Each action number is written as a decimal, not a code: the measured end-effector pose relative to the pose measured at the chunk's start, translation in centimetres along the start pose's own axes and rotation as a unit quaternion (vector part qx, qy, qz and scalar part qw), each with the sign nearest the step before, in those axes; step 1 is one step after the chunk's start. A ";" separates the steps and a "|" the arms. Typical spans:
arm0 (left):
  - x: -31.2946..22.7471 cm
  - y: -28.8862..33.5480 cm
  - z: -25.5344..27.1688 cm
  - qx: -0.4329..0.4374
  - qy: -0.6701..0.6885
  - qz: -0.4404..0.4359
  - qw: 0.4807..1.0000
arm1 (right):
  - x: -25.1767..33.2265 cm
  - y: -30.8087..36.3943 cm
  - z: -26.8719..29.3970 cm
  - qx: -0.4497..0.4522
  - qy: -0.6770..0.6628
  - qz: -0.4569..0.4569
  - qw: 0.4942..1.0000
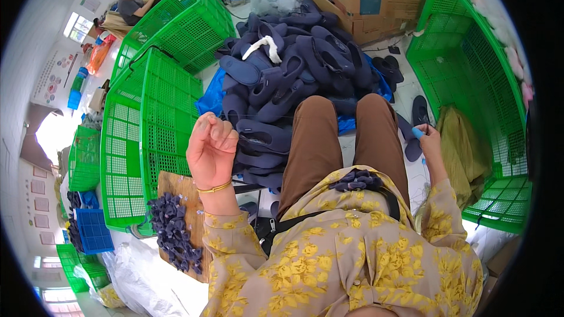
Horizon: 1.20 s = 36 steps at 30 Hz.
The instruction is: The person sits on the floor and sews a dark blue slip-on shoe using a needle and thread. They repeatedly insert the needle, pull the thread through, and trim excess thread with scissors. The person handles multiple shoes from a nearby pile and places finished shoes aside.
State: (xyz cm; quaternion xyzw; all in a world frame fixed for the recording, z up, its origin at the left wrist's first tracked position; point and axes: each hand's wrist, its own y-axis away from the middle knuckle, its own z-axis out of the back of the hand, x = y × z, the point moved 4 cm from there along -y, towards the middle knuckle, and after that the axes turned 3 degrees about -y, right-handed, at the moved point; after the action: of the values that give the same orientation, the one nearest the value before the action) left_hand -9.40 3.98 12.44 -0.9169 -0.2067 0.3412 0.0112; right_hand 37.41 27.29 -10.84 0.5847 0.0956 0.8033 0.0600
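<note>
My left hand (212,148) is raised left of my knees, its fingers curled in toward the palm. A faint thin line, perhaps a thread, runs off from its fingertips; what the fingers hold is too small to name. Out to the right, my right hand (431,142) is closed in a pinch, with a blue covering on one fingertip. Whatever it pinches cannot be made out. Next to it lie dark shoes (419,110). Beyond my knees spreads a big heap of navy slip-on shoes (294,76). Small dark fabric pieces (358,179) rest in my lap.
Green plastic crates (170,105) stand at the left, and another green crate (470,58) at the right holds olive cloth (461,147). A wooden board (176,185) bears many dark scraps. Cardboard boxes (376,0) stand behind the heap. Another person (132,6) sits far left.
</note>
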 end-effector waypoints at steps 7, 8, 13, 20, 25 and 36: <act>-0.6 0.5 0.9 -0.019 0.003 -0.008 1.000 | -2.4 -2.8 0.9 -0.021 0.065 0.066 0.995; -0.5 0.5 0.7 -0.034 -0.002 -0.007 0.999 | -2.2 -2.6 1.0 -0.024 0.082 0.065 0.994; -0.4 0.1 2.0 -0.117 -0.074 -0.033 0.990 | -0.5 -1.9 1.3 -0.044 0.226 0.178 0.957; 5.5 0.5 -2.0 -0.212 -0.208 0.019 0.955 | 20.3 12.2 -8.9 0.292 -0.182 0.115 0.932; 12.4 1.6 -7.1 -0.093 -0.264 0.106 0.954 | 21.9 15.0 -13.1 0.370 -0.318 0.070 0.870; 15.1 3.2 -6.3 -0.064 -0.236 0.160 0.956 | 19.5 15.8 -14.5 0.327 -0.352 0.120 0.869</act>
State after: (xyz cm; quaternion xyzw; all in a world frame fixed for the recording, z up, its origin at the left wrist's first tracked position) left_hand 6.08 7.62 7.36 -0.8299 -0.0758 0.5315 -0.1516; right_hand 17.82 14.70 6.47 0.8218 0.2544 0.4684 -0.2014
